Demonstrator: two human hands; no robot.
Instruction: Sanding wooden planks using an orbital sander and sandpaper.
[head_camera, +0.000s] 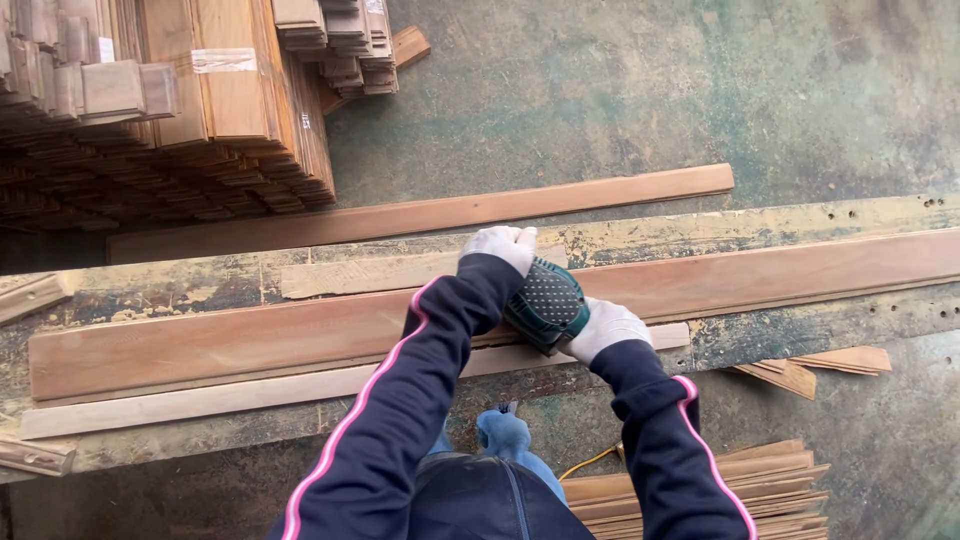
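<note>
A long reddish wooden plank (250, 340) lies across a worn workbench (760, 220). On it rests a green power sander (548, 302). My left hand (500, 246), in a white glove, grips the sander's far end. My right hand (603, 328), also in a white glove, holds its near end. Both arms wear dark sleeves with a pink stripe.
A thin pale strip (200, 398) lies along the plank's near side. Another long plank (420, 213) lies beyond the bench. Stacks of wooden boards (170, 120) stand at the upper left. More boards (720, 485) and a yellow cord (590, 460) lie on the floor below.
</note>
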